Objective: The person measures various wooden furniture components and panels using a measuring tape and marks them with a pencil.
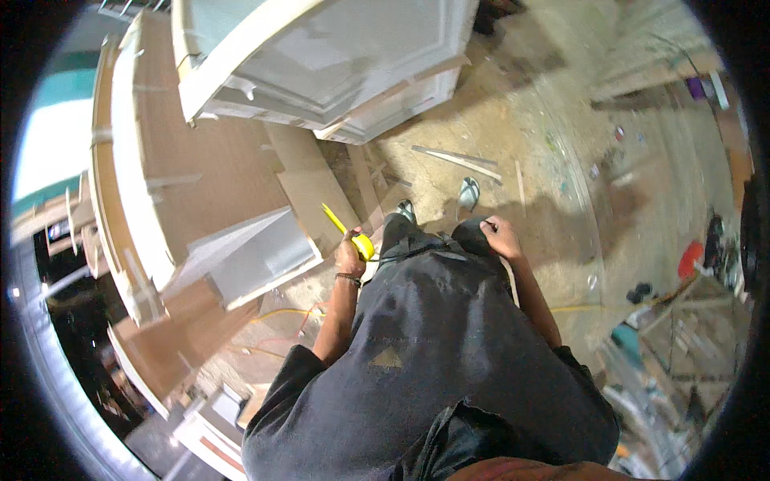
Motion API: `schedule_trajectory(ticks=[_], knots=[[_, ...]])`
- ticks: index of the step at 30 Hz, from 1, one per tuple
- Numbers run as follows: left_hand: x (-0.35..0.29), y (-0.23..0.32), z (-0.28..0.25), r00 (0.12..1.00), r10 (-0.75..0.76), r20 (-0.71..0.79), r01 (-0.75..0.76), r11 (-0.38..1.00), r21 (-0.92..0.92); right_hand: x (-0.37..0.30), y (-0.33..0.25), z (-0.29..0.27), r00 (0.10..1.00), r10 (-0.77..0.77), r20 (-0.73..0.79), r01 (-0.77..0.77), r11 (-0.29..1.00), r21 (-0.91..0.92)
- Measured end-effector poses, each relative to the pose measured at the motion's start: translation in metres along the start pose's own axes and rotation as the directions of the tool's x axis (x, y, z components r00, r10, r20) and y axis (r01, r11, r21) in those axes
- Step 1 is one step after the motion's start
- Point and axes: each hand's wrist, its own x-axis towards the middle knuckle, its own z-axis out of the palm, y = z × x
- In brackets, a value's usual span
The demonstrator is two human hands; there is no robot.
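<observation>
Two hands low by the thighs. Left hand (350, 258) closed around yellow tape measure (364, 245), short stiff blade (334, 218) sticking out up-left toward grey cabinet panel (257, 260) just beside it. Right hand (502, 237) empty, fingers curled loosely against dark trousers (425, 240). Tape measure likely light, hard case, easy palm grip; blade thin, springy, edges sharp, best held by case. Wood offcuts (457, 159) on floor beyond right hand.

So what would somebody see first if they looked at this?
Probably the bright yellow tape measure in the left hand, its blade poking up to the left, right in the middle. Next come the big white panelled doors lying at the top and the brown wooden boards on the left. The right hand rests on the dark trousers.
</observation>
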Motion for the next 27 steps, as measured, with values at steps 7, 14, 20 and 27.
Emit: schedule_trajectory(ticks=[7, 14, 20, 27], knots=[[-0.034, -0.046, 0.05, 0.997, 0.062, 0.055, -0.049, 0.977, -0.209, 0.11, 0.005, -0.09, 0.987, -0.156, 0.042, 0.162, 0.964, -0.21], [-0.057, -0.069, 0.056, 0.987, -0.017, -0.16, -0.063, 0.874, -0.482, 0.208, -0.112, -0.138, 0.902, -0.353, 0.25, 0.425, 0.828, -0.366], [-0.052, -0.071, 0.046, 0.966, 0.052, -0.255, -0.199, 0.779, -0.594, 0.213, -0.225, -0.088, 0.735, -0.591, 0.333, 0.645, 0.761, -0.073], [-0.042, -0.028, 0.012, 0.956, 0.048, -0.289, -0.247, 0.667, -0.703, 0.13, -0.369, -0.066, 0.451, -0.565, 0.691, 0.759, 0.65, 0.036]])
